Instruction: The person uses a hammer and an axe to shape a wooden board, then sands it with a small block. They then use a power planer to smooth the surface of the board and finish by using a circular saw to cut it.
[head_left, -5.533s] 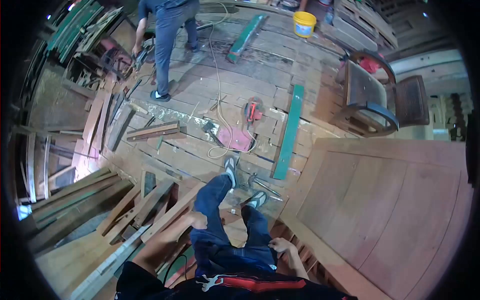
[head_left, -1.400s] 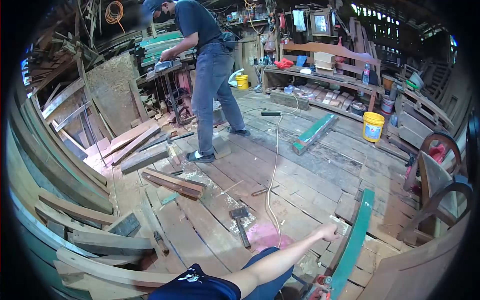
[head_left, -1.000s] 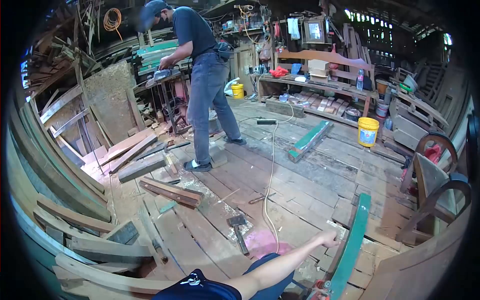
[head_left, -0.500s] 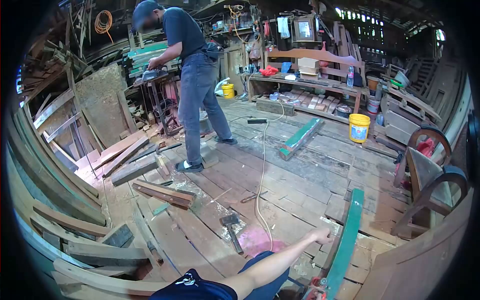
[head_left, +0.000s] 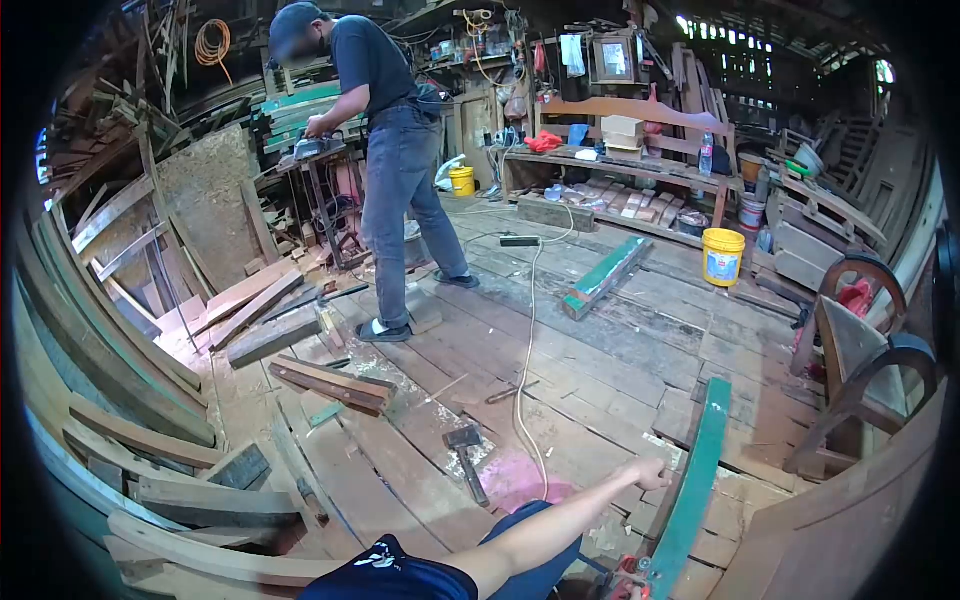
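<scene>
My left hand (head_left: 652,473) is closed, its fingers curled in beside the left edge of a long green-painted board (head_left: 695,480). Whether anything is in those fingers is hidden. The board runs from the bottom edge up and to the right. Near its close end is a small red metal tool (head_left: 630,574) with a knob, its lower part cut off by the frame. At most a sliver of my right hand shows by that tool, too little to read its fingers. A mallet (head_left: 463,450) lies on the floor left of my left arm.
A person (head_left: 385,150) stands at a work stand at the back left. A pale cord (head_left: 529,340) crosses the plank floor. Another green board (head_left: 607,278) and a yellow bucket (head_left: 722,258) are farther off. Stacked timber (head_left: 215,505) lines the left; a wooden panel (head_left: 840,500) is at right.
The whole view has shifted very slightly. My left hand stays closed beside the green board, and the other person's hands remain at the work stand.
</scene>
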